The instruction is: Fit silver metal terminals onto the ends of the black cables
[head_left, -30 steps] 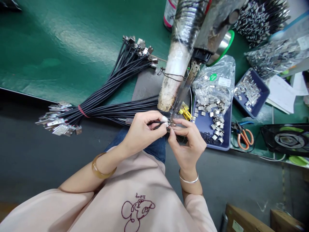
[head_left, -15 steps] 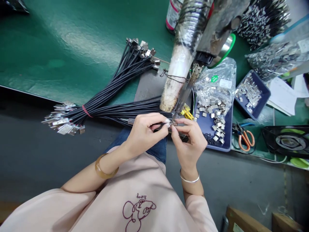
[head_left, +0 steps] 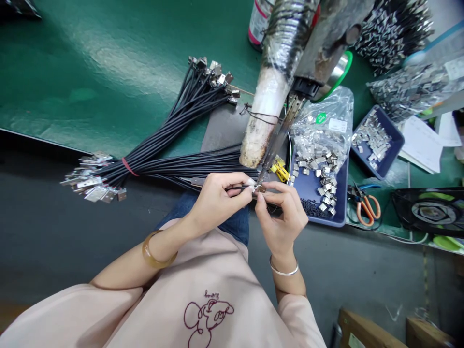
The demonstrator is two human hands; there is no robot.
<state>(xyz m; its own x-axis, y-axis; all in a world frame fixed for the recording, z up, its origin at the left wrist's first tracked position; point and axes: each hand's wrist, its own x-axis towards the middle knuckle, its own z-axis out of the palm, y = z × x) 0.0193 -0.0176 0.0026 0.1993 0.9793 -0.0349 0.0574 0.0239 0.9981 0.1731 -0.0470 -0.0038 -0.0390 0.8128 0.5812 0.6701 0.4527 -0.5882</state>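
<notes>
My left hand [head_left: 217, 200] is pinched round a thin black cable just left of its metal connector end [head_left: 259, 188]. Facing it, my right hand [head_left: 282, 217] grips that connector end between thumb and forefinger. The small part sits right under the tip of a soldering tool [head_left: 277, 140] that slants down from a wrapped, plastic-covered handle [head_left: 270, 87]. A bundle of black cables [head_left: 170, 145] with metal ends, tied by a red band, lies to the left on the green mat [head_left: 108, 63].
A blue tray [head_left: 315, 193] with several small metal shells and a plastic bag of them sits right of my hands. A second blue tray [head_left: 379, 140], orange-handled scissors [head_left: 366, 205], a small fan [head_left: 431, 210] and bags of parts stand further right. Cardboard boxes lie at the lower right.
My hands have stayed at the tool tip; the right fingers shifted slightly on the connector. The view moved a little.
</notes>
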